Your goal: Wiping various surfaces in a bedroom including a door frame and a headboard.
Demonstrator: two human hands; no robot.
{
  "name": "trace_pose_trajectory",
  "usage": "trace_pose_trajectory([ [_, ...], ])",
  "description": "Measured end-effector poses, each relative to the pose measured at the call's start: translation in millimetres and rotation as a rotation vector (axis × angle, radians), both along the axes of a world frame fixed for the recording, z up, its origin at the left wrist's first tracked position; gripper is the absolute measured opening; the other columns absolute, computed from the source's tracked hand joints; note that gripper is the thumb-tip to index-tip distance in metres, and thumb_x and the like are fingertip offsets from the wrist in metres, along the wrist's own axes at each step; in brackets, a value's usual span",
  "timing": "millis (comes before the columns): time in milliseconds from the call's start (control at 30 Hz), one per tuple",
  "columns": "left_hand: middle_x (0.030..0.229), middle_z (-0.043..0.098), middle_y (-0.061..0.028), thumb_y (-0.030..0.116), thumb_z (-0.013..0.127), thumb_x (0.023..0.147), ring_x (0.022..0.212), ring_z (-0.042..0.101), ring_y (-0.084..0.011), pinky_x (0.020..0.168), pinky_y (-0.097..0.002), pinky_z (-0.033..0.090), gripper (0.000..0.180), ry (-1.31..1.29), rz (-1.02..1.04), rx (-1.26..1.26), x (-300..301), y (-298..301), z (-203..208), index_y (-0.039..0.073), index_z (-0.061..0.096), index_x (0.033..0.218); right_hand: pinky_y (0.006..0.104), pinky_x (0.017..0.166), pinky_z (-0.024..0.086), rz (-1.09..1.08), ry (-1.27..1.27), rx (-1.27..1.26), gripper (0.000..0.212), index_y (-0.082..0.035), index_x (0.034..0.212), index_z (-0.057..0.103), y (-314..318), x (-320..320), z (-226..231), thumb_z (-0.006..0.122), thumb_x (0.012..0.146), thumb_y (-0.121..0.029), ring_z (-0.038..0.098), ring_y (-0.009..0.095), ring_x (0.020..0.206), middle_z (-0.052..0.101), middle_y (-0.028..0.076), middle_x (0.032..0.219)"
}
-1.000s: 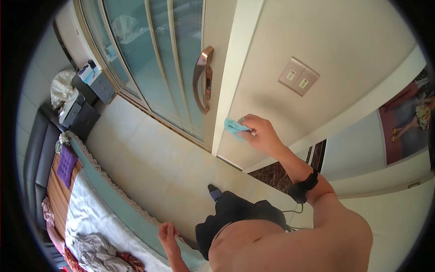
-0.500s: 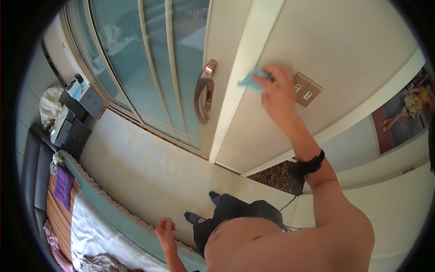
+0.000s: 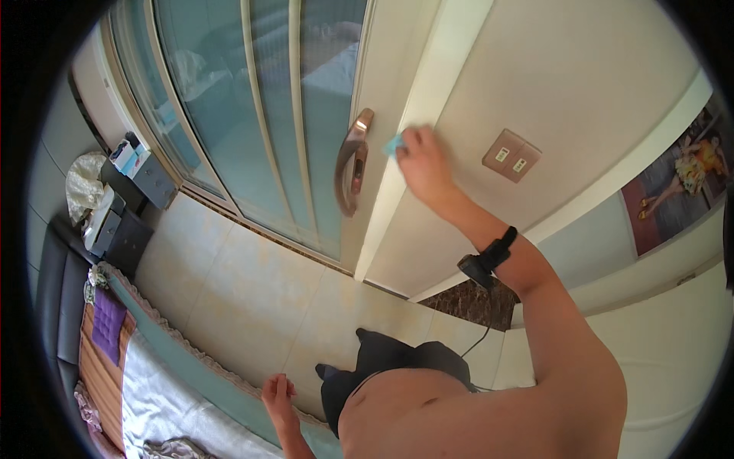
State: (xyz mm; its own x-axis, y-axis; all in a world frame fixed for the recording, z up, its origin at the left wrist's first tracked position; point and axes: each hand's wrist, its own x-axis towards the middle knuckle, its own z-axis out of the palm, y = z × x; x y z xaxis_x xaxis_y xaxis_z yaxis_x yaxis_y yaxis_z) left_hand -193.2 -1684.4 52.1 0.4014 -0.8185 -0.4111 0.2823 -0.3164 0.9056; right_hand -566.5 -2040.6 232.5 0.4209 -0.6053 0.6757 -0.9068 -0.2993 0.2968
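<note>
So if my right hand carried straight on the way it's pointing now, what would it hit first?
Most likely the white door trim, since your right hand and the light blue cloth overlap it in view; depth is hard to judge.

This is a home, and the room is a bedroom. A bed (image 3: 199, 375) fills the lower left of the frame, with a pale sheet (image 3: 168, 402), a frilled green edge, a purple cushion (image 3: 109, 329) and a dark padded headboard (image 3: 57, 306). Above it, at the left, stands a small grey chest of drawers (image 3: 157, 183). A glass door (image 3: 214, 92) takes up the upper left, pale tiles (image 3: 245, 283) cover the floor, and a large photograph (image 3: 677, 187) hangs at the right.
</note>
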Motion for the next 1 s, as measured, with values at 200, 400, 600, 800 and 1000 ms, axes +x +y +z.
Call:
trace_pose_trajectory([
  [200,0.073,0.055,-0.0019,0.012,0.06,0.096,0.064,0.05,-0.0102,0.058,-0.026,0.04,0.01,-0.028,-0.007,0.026,6.7,-6.5,-11.2,0.003,0.06,0.092,0.0425,0.076,0.054,0.061,-0.334,0.107,0.015,-0.002,0.096,0.065,7.2,7.5,20.3,0.063,0.088,-0.014,0.057,0.029,0.102,0.054,0.013,0.111],
  [400,0.072,0.055,-0.0016,0.011,0.059,0.097,0.063,0.05,-0.01,0.059,-0.0252,0.041,0.01,0.018,-0.002,0.003,1.3,-1.1,-13.1,0.003,0.06,0.092,0.0399,0.073,0.053,0.108,0.015,-0.456,0.017,-0.006,0.094,0.068,-11.3,-16.7,138.5,0.067,0.077,-0.004,0.055,0.03,0.097,0.059,0.006,0.105],
  [600,0.07,0.055,-0.0012,0.011,0.06,0.096,0.061,0.05,-0.0096,0.056,-0.0253,0.041,0.009,0.06,0.099,0.037,-6.3,19.1,-29.3,0.003,0.061,0.091,0.0456,0.07,0.052,0.03,-0.321,0.085,0.021,-0.008,0.101,0.06,-6.4,6.8,-6.7,0.068,0.083,-0.014,0.058,0.036,0.081,0.052,0.017,0.095],
  [800,0.069,0.054,-0.0007,0.011,0.06,0.097,0.06,0.048,-0.0094,0.054,-0.0257,0.038,0.01,0.036,0.115,0.042,7.7,33.7,-25.7,0.004,0.06,0.089,0.0445,0.073,0.058,0.053,0.033,0.37,0.019,0.002,0.098,0.064,9.1,-12.3,-146.0,0.063,0.081,-0.007,0.054,0.033,0.099,0.056,0.013,0.099],
  [1000,0.069,0.051,-0.0008,0.01,0.061,0.096,0.06,0.047,-0.0096,0.054,-0.0257,0.037,0.012,0.012,0.17,0.058,12.8,53.8,-34.9,0.003,0.057,0.087,0.0392,0.084,0.05,0.093,0.029,-0.186,0.028,-0.006,0.107,0.07,14.4,0.8,65.7,0.064,0.08,-0.002,0.055,0.032,0.1,0.06,0.01,0.109],
])
